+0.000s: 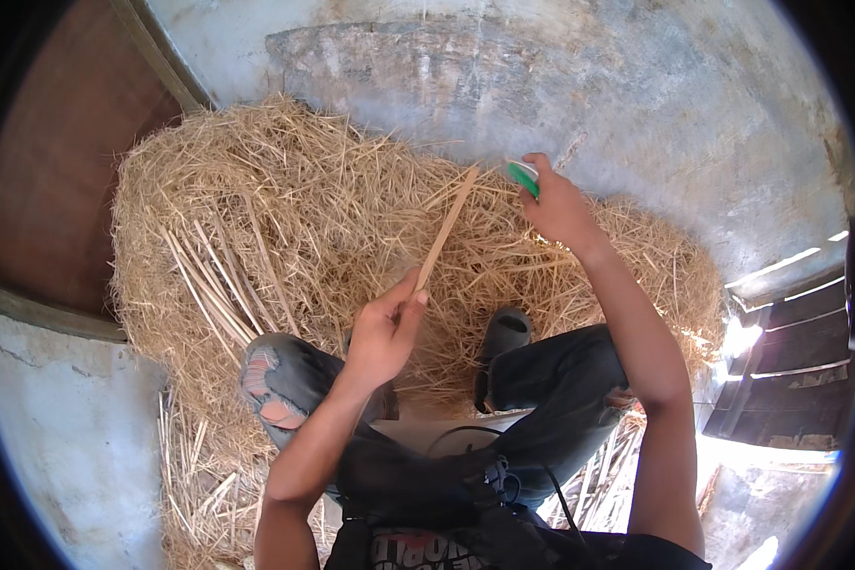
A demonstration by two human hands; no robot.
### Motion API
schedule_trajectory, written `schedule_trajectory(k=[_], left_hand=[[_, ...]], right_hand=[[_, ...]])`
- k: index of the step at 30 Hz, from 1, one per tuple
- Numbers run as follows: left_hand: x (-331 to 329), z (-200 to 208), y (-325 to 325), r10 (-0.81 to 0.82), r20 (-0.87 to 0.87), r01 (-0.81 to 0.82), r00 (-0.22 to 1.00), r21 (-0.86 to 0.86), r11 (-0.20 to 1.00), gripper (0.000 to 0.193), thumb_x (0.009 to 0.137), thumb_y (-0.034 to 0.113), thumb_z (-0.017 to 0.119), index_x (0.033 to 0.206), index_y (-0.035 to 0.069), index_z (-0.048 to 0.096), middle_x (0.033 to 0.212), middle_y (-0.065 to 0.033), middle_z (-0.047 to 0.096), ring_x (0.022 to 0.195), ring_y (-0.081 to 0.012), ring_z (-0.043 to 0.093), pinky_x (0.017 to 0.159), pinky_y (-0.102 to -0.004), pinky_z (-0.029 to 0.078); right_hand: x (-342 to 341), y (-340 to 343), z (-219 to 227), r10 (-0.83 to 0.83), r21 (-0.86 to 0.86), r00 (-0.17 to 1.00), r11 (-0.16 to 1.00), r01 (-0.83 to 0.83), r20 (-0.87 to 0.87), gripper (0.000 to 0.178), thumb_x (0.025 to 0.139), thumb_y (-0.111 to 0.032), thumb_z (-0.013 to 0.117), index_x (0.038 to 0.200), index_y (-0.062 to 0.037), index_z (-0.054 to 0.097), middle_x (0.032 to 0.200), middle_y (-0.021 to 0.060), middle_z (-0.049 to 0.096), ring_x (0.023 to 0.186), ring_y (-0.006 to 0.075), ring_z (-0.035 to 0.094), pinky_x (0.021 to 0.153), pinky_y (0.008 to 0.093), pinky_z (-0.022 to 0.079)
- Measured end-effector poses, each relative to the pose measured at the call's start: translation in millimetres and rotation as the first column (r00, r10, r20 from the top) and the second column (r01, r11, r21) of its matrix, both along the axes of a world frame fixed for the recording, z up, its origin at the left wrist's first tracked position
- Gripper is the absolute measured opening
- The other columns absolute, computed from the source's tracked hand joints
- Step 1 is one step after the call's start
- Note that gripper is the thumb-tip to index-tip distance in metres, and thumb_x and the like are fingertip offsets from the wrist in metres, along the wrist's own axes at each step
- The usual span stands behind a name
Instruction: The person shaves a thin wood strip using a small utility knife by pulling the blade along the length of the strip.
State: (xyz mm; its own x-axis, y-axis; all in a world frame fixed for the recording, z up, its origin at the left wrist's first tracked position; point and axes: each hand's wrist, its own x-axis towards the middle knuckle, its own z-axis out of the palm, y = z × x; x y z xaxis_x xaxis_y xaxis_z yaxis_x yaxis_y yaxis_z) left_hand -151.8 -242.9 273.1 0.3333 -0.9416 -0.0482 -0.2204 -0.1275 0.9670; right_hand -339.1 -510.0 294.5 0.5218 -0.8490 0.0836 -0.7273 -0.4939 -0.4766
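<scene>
My left hand (387, 328) is closed on the lower end of a flat, pale bamboo strip (448, 228). The strip slants up and to the right, over the straw. Farther out and to the right, my right hand (556, 204) is wrapped round a small green tool (522, 179) with a pale, thin edge; its exact kind is hard to make out. The tool is apart from the strip's far tip. Left of my knee, several long, thin bamboo strips (220, 294) lie side by side on the straw.
A heap of dry straw (294, 180) spreads before my feet, against a worn bluish wall (579, 85). A brown panel (66, 171) stands at the left. Dark slats (779, 370) with bright gaps are at the right. More sticks (195, 446) lie at lower left.
</scene>
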Motion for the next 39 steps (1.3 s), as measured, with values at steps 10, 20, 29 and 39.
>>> schedule_trajectory(k=[10,20,29,39], left_hand=[[7.2,-6.5,2.4,0.059,0.038,-0.060,0.998,0.033,0.998,0.046,0.108,0.021,0.061,0.148,0.000,0.056,0.078,0.0056,0.052,0.070,-0.0033,0.045,0.062,-0.0228,0.039],[8.7,-10.7,0.7,0.042,0.034,-0.041,0.999,-0.017,0.999,0.044,0.107,0.022,0.062,0.145,0.001,0.058,0.082,-0.0010,0.060,0.069,-0.0064,0.049,0.063,-0.0253,0.043],[20.4,-13.3,1.1,0.153,0.291,-0.172,0.944,0.043,0.984,0.045,0.103,0.028,0.065,0.141,0.004,0.063,0.071,-0.0116,0.065,0.058,-0.0151,0.056,0.059,-0.0331,0.049],[26.1,11.2,2.9,-0.037,-0.435,0.044,0.899,0.006,0.999,0.036,0.107,0.021,0.064,0.136,0.000,0.062,0.063,0.0103,0.041,0.050,-0.0002,0.034,0.045,-0.0216,0.024]], right_hand=[[13.7,19.0,7.8,0.293,0.009,0.956,0.956,-0.293,-0.019,0.047,0.086,0.002,0.054,0.133,-0.0053,0.057,0.139,0.0251,0.052,0.121,0.0481,0.058,0.103,0.0520,0.046],[26.9,47.3,19.9,0.243,-0.195,0.909,0.927,-0.321,-0.338,0.037,0.090,0.002,0.058,0.124,-0.0094,0.067,0.110,0.0153,0.064,0.101,0.0343,0.069,0.085,0.0470,0.057],[31.8,74.0,36.1,0.271,-0.208,0.908,0.915,-0.346,-0.319,0.030,0.091,-0.002,0.059,0.114,-0.0130,0.075,0.103,0.0114,0.067,0.099,0.0323,0.069,0.086,0.0459,0.056],[22.4,78.4,28.3,0.578,-0.269,0.783,0.735,-0.622,-0.230,0.025,0.079,0.000,0.068,0.100,-0.0131,0.073,0.107,0.0044,0.067,0.107,0.0279,0.065,0.086,0.0426,0.054]])
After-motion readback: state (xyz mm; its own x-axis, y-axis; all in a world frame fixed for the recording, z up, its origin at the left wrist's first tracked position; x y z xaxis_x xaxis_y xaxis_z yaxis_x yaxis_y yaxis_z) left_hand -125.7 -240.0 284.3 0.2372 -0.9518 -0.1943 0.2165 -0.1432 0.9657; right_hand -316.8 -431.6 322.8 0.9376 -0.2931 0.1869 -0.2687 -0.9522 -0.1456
